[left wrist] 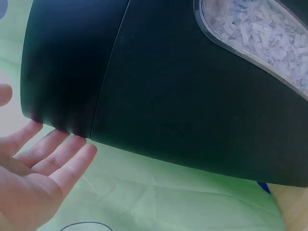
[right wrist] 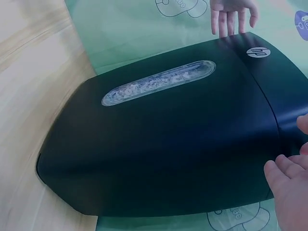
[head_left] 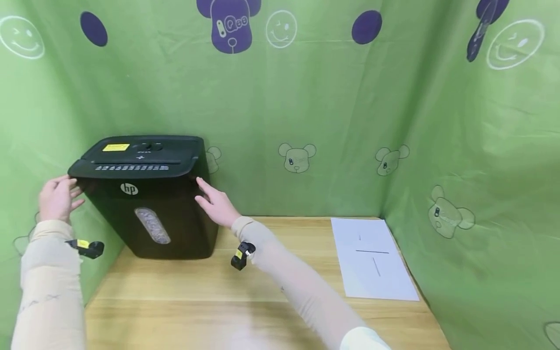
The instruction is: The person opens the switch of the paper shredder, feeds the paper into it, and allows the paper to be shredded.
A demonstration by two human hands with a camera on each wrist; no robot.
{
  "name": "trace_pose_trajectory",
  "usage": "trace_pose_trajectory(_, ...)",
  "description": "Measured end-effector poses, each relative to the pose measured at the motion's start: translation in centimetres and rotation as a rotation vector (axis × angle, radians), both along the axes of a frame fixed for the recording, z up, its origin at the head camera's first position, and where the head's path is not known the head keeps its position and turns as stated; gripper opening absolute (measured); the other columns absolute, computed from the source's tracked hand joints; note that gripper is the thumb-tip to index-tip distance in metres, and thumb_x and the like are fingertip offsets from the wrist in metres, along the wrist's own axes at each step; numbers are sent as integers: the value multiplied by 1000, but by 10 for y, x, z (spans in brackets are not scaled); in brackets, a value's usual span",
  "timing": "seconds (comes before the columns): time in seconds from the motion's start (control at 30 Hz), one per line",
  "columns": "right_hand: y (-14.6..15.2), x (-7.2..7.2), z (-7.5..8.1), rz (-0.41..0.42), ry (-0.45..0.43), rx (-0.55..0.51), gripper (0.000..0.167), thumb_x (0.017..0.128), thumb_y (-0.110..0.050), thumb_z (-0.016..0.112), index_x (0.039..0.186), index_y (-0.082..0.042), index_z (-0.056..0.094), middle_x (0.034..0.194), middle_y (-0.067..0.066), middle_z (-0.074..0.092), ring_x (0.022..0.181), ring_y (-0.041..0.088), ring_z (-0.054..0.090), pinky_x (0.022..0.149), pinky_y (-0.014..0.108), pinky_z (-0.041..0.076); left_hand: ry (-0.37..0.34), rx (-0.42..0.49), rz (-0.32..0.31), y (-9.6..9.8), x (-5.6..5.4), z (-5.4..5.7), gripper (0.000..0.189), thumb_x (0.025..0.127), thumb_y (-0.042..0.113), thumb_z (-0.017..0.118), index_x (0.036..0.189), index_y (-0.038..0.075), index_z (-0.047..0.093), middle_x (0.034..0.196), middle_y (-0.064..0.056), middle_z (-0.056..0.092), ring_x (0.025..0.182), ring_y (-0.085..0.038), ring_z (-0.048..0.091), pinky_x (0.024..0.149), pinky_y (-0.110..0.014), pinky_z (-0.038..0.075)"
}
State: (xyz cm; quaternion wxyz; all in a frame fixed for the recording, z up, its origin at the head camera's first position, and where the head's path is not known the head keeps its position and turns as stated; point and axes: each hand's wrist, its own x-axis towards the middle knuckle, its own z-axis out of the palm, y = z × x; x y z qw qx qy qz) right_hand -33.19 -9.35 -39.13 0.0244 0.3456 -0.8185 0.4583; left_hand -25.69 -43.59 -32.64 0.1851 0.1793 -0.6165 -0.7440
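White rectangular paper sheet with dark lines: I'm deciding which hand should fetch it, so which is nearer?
Right. The right hand, at the right side of the black plastic shredder, lies left of the sheet; the left hand, at the shredder's left side, is farther left.

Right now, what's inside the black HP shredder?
Pale shredded paper shows behind the oval window on the front of the shredder. Its opaque black walls hide the rest, so fill level and anything else inside can't be told.
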Motion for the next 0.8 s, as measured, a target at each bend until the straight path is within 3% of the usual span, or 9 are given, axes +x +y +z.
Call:
trace_pose_trajectory(0.1, 8, -5, 1, -22, 3, -7, 52, 102, -18, 49, 151, -10, 33, 152, 8, 42, 130, 23, 55, 113, 26, 39, 67, 61, -4, 5, 3, 0, 10, 96, 11, 58, 103, 19, 57, 72, 13, 70, 63, -1, 68, 55, -17, 56)
trace_pose_trajectory(0.23, 19, -11, 2, -24, -21, -36, 50, 103, -20, 48, 150, -11, 36, 149, 9, 46, 135, 21, 49, 115, 26, 36, 154, 127, -54, 7, 9, -2, 12, 92, 3, 64, 92, 15, 65, 72, 5, 73, 62, -9, 71, 56, -20, 57)
trace_pose_trajectory(0.37, 27, -15, 1, -31, -53, -93, 48, 102, -18, 50, 148, -9, 40, 146, 12, 50, 135, 21, 49, 113, 27, 38, 208, 137, -115, 7, 13, -6, 16, 86, -1, 70, 92, 14, 71, 74, 2, 75, 63, -13, 73, 58, -22, 58)
trace_pose_trajectory(0.53, 38, -13, 1, -58, -87, -149, 48, 101, -16, 53, 146, -7, 41, 145, 16, 50, 134, 24, 50, 112, 30, 41, 244, 114, -179, 13, 15, -10, 21, 86, -6, 67, 93, 13, 72, 76, 0, 76, 64, -15, 73, 60, -24, 59)
trace_pose_trajectory(0.8, 53, -6, 2, -71, -115, -173, 54, 100, -16, 54, 149, -5, 35, 152, 16, 41, 138, 27, 44, 111, 32, 41, 241, 63, -207, 27, 12, -11, 22, 86, -5, 67, 95, 14, 70, 78, 0, 76, 65, -12, 73, 63, -22, 59)
